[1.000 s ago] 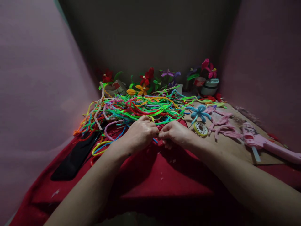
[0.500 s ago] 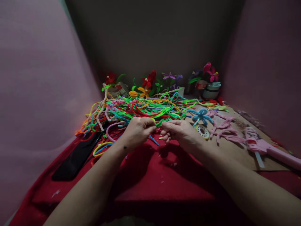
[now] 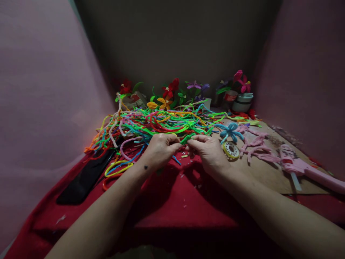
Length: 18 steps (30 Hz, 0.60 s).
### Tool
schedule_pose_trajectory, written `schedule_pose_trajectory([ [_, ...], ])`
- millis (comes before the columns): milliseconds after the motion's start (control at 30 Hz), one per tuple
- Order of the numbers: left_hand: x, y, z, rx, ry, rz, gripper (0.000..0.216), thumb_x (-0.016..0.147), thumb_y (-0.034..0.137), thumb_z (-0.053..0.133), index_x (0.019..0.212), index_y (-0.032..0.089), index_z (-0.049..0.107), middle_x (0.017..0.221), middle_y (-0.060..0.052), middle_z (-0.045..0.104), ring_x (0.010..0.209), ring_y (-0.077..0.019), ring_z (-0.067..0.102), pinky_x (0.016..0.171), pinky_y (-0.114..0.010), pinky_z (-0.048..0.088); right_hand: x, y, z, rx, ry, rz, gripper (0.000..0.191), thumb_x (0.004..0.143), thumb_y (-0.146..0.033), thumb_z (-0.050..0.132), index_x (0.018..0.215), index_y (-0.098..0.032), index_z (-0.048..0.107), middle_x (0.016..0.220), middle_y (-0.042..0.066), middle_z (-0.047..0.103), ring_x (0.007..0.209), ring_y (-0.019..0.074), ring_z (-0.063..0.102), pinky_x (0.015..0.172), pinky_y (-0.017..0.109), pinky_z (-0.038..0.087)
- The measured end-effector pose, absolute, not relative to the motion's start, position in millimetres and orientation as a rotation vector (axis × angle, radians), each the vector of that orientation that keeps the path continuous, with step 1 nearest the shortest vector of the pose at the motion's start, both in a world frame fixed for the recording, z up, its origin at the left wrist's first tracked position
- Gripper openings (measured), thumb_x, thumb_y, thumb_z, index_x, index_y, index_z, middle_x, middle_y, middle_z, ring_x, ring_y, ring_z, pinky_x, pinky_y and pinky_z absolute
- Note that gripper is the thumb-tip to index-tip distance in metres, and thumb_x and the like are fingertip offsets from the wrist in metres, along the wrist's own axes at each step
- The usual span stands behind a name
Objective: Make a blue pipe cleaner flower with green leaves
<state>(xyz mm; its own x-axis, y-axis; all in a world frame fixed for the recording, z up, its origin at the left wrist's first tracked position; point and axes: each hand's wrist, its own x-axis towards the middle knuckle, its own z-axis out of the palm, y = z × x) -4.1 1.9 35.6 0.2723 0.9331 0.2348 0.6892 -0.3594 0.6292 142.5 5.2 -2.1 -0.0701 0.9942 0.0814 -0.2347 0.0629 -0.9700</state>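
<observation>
My left hand [image 3: 159, 150] and my right hand [image 3: 207, 151] meet over the red cloth [image 3: 172, 201], fingers pinched. Between them runs a short green pipe cleaner [image 3: 188, 138]; both hands are closed on it. Just behind my hands lies a big tangled heap of coloured pipe cleaners [image 3: 161, 124]. A blue pipe-cleaner flower [image 3: 229, 131] and a yellow-rimmed tape spool [image 3: 231, 149] lie right of my right hand.
A pink glue gun [image 3: 304, 167] and pink pipe-cleaner shapes [image 3: 256, 147] lie on a cardboard sheet [image 3: 269, 176] at the right. A black flat object [image 3: 86, 178] lies at the left. Finished flowers [image 3: 168, 93] and a white jar [image 3: 242, 101] stand along the back wall.
Both hands moved slightly away from me, toward the heap. The green pipe cleaner now shows between the fingertips, where before only closed fingers showed.
</observation>
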Motion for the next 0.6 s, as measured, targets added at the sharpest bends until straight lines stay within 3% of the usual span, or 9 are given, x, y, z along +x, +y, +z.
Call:
schedule_pose_trajectory([
  [133,-2.2,2.8,35.1,1.906,1.455,0.855,0.017,0.068,0.022,0.051,0.061,0.012,0.063,0.051,0.002,0.054,0.048,-0.0090,0.045,0.047,-0.020,0.035,143.9,-0.2,-6.7,-0.969,-1.234,1.233,0.014,0.072,-0.026,0.058,0.066,-0.014,0.060,0.059,0.002,0.061,0.046,0.0108,0.050,0.046,0.025,0.040],
  [267,0.6,2.5,31.5,1.912,1.445,0.823,0.016,0.066,0.022,0.051,0.057,0.013,0.060,0.050,0.003,0.051,0.048,-0.0086,0.043,0.047,-0.020,0.033,149.9,-4.5,-0.8,-0.974,-1.777,0.501,0.015,0.079,-0.020,0.052,0.073,-0.015,0.065,0.070,0.005,0.062,0.066,0.0150,0.054,0.065,0.028,0.040],
  [367,2.9,0.8,27.0,2.086,1.411,0.750,0.017,0.066,0.016,0.048,0.055,0.013,0.060,0.048,0.004,0.046,0.048,-0.0079,0.041,0.046,-0.020,0.030,158.6,4.7,13.2,-0.932,-2.035,0.121,0.019,0.077,-0.017,0.054,0.064,-0.018,0.067,0.071,0.006,0.060,0.076,0.0184,0.049,0.067,0.031,0.036],
  [433,3.5,-1.4,26.1,2.216,1.336,0.688,0.019,0.068,0.016,0.048,0.056,0.013,0.063,0.047,0.004,0.043,0.048,-0.0072,0.040,0.047,-0.019,0.029,166.7,15.2,22.7,-0.935,-2.105,0.289,0.014,0.071,-0.017,0.060,0.059,-0.018,0.067,0.066,0.003,0.058,0.070,0.0161,0.047,0.064,0.029,0.035],
  [600,3.3,-8.3,33.0,2.316,1.076,0.862,0.014,0.073,0.020,0.055,0.066,0.013,0.066,0.059,0.002,0.055,0.058,-0.0091,0.049,0.059,-0.021,0.039,174.5,30.6,23.5,-1.043,-1.643,1.506,0.012,0.059,-0.025,0.068,0.056,-0.014,0.062,0.046,-0.003,0.049,0.043,0.0083,0.038,0.045,0.024,0.027],
])
